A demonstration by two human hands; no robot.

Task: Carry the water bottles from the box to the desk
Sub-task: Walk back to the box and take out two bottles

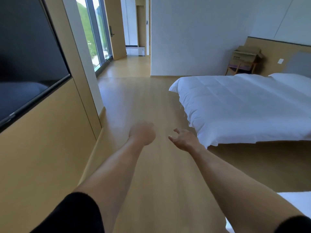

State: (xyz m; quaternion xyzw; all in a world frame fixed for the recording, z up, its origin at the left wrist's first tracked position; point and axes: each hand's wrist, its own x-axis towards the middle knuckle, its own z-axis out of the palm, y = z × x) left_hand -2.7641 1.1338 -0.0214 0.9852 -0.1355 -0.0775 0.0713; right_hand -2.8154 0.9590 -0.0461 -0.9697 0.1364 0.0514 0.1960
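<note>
The box (247,55) is far away, by the wall at the head of the bed (239,105). It is brown cardboard with its top flaps open, and it sits on a small wooden chair (239,68). You cannot see any bottles from here.

Both arms reach out in front, over the wooden floor (134,101). The left hand (143,133) is blurry. Its fingers look curled in loosely and it holds nothing. The right hand (182,138) has its fingers spread a little and relaxed, and it holds nothing too. The two hands are near each other but do not touch. Both arms have short black sleeves.

The bed has a white cover. A big dark TV (28,64) hangs on the left wall. Past it is a tall window (94,36) with green outside.
</note>
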